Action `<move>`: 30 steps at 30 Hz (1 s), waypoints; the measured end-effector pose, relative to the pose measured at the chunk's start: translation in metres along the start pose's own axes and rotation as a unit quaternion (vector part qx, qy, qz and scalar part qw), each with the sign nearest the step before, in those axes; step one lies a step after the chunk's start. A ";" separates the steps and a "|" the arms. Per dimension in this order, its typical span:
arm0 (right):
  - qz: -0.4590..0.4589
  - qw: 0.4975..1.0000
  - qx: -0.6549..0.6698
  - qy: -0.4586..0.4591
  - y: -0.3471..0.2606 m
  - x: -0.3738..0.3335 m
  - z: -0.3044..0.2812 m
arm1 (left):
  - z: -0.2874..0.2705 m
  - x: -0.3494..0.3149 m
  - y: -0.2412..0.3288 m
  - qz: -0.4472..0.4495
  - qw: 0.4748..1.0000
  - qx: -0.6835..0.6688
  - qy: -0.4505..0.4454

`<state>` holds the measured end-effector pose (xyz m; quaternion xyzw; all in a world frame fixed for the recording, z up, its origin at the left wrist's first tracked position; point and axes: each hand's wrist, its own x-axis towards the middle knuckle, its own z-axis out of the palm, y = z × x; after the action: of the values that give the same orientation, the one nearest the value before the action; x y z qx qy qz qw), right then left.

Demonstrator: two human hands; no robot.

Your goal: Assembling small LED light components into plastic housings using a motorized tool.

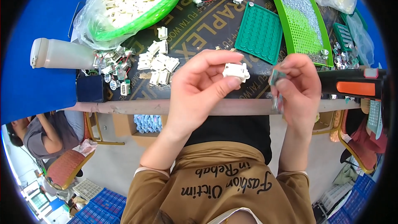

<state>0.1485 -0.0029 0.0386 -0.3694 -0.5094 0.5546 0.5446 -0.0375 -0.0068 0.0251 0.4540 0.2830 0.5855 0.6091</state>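
My left hand [198, 89] is closed on a small white plastic housing [235, 71], pinched between thumb and fingers above the table's front edge. To its right, my right hand [299, 87] grips a small green circuit board [274, 77] by its edge; a blurred part dangles below the fingers. The two pieces are apart. Left of my hands, several more white housings [158, 63] lie loose in a small heap. Beyond that heap is a pile of circuit boards [120, 64] with red wires and round clear lenses.
A green basket [143, 21] piled with white housings stands at the far left. A green grid tray [259, 32] and a green perforated tray [304, 31] of small metal parts lie far right. A white bottle [62, 54] rests left; a black tool with an orange panel [355, 88] sits right.
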 end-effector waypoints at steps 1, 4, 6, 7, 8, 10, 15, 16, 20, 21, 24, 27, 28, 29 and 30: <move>0.017 0.999 0.019 -0.023 0.002 -0.001 -0.001 | 0.000 -0.002 -0.002 0.008 1.000 0.017 0.004; 0.026 0.998 0.008 -0.051 0.002 0.000 0.008 | 0.001 -0.003 -0.003 0.047 0.993 0.107 -0.004; 0.010 0.999 0.021 -0.032 0.003 -0.002 0.015 | 0.005 -0.004 0.001 0.043 0.991 0.129 0.003; 0.003 1.000 0.018 -0.022 0.003 -0.002 0.017 | 0.006 -0.004 0.003 0.040 0.988 0.151 0.010; 0.004 1.000 0.018 -0.021 0.003 -0.002 0.018 | 0.006 -0.004 0.002 0.039 0.988 0.151 0.010; -0.012 0.999 -0.032 -0.013 0.004 -0.002 0.018 | 0.007 -0.004 0.001 0.048 0.988 0.144 0.021; -0.138 0.975 -0.173 0.000 0.008 0.000 0.020 | 0.011 -0.005 0.000 0.040 0.993 0.113 0.016; -0.166 0.967 -0.195 0.004 0.008 -0.001 0.021 | 0.012 -0.005 0.000 0.022 0.996 0.081 0.031; -0.192 0.949 -0.249 0.021 0.006 -0.001 0.025 | 0.011 -0.005 -0.002 0.051 0.997 0.057 0.023; -0.205 0.942 -0.266 0.022 0.005 0.000 0.025 | 0.012 -0.005 -0.002 0.053 0.997 0.050 0.023; -0.213 0.936 -0.278 0.027 0.004 -0.002 0.027 | 0.014 -0.005 -0.004 0.059 0.998 0.018 0.028; -0.210 0.939 -0.271 0.035 0.006 -0.003 0.030 | 0.010 -0.006 -0.011 0.062 0.997 -0.042 0.029; -0.213 0.938 -0.269 0.038 0.006 -0.003 0.031 | 0.009 -0.006 -0.014 0.058 0.995 -0.077 0.025; -0.213 0.938 -0.270 0.040 0.007 -0.003 0.032 | 0.009 -0.007 -0.016 0.058 0.995 -0.078 0.023; -0.212 0.938 -0.269 0.048 0.007 -0.003 0.032 | 0.010 -0.007 -0.017 0.061 0.993 -0.093 0.027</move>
<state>0.1163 -0.0106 0.0380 -0.4119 -0.6795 0.2502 0.5532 -0.0222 -0.0143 0.0126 0.3956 0.2152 0.6578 0.6037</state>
